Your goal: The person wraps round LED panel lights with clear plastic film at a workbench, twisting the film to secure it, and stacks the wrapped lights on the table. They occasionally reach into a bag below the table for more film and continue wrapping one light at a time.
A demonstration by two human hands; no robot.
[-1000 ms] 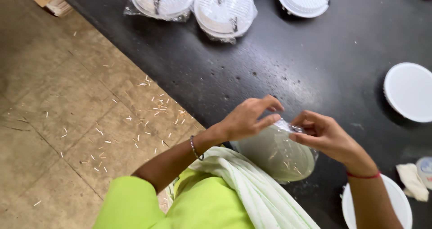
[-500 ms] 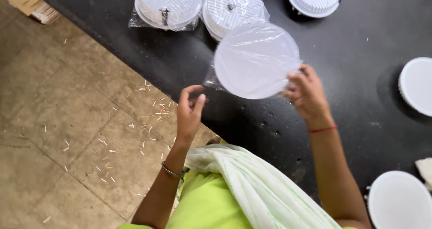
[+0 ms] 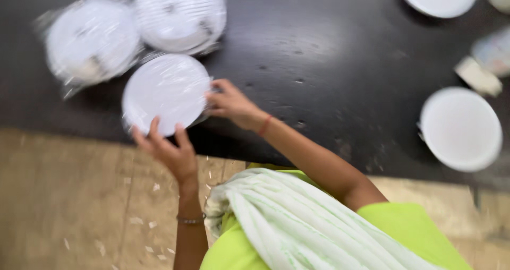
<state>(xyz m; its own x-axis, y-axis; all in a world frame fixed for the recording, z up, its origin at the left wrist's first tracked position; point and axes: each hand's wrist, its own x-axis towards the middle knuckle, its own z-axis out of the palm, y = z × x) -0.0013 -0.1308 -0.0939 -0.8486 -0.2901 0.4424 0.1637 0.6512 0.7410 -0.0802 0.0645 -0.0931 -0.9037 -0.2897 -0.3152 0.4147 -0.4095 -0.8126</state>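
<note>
Nearest me I see a white-and-green striped cloth (image 3: 297, 222) draped over a lime-green shirt. My left hand (image 3: 169, 152) sits at the near edge of the black tabletop (image 3: 319, 52), fingers spread and curled up against the lower rim of a round white disc wrapped in clear plastic film (image 3: 166, 93). My right hand (image 3: 229, 103) pinches the disc's right edge between thumb and fingers. The disc lies flat at the tabletop's near edge. Just beyond it, 2 more film-wrapped round white discs (image 3: 180, 16) lie side by side, blurred. To the right, well apart, rests a bare round white disc (image 3: 460, 129).
</note>
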